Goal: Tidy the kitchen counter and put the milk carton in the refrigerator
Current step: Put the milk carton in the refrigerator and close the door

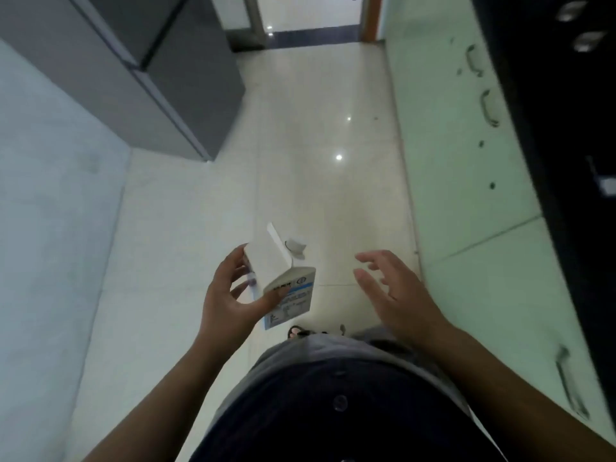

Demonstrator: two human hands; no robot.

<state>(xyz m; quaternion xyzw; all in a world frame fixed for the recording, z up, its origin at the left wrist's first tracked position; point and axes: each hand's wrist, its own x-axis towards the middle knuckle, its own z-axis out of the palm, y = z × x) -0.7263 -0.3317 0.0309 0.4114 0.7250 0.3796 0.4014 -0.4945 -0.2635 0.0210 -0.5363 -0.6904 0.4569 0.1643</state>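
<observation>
Within left hand point(226, 295) — milk carton point(283, 278)

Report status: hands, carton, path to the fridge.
Left hand gripping milk carton, cap on. Right hand open, empty. Grey refrigerator ahead left, doors shut. Floor between looks clear.

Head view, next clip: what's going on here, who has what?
A person stands on a pale tiled floor, seen from above. Their left hand grips a white milk carton with a round cap, held tilted over the floor. The right hand is open and empty beside it, apart from the carton. A grey refrigerator stands ahead on the left with its doors shut; pale green cabinets run along the right. The carton is not yet put away.
</observation>
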